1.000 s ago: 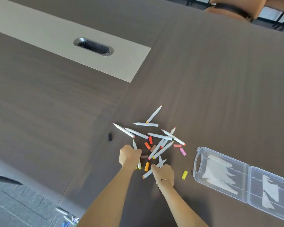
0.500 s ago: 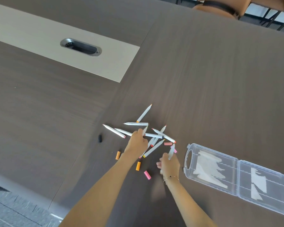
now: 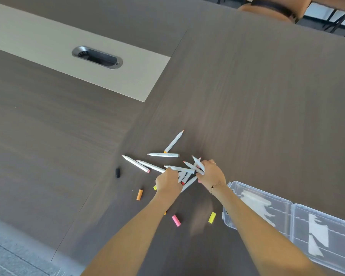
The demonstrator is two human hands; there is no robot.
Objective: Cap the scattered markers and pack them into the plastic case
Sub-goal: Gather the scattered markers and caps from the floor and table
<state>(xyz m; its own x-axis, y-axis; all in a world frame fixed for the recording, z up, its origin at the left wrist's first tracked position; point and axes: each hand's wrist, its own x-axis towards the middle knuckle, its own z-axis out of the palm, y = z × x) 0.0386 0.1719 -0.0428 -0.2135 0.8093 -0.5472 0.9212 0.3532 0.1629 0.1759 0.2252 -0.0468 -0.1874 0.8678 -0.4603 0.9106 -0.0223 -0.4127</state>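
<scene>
Both hands work in the pile of uncapped white markers (image 3: 184,170) on the dark worktop (image 3: 257,108). The left hand (image 3: 168,181) has its grip curled round marker barrels; the right hand (image 3: 211,173) pinches other barrels in the same pile. Loose caps lie nearby: orange (image 3: 139,194), pink (image 3: 176,220), yellow (image 3: 212,217), black (image 3: 118,172). The clear plastic case (image 3: 299,222) lies open just right of the right forearm.

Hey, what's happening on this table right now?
A person is sorting uncapped white markers on a table. Both hands are in the pile: the left hand and right hand each grip markers. Loose caps lie around, orange, pink and yellow. The clear case lies open beside them; nothing looks packed yet.
</scene>
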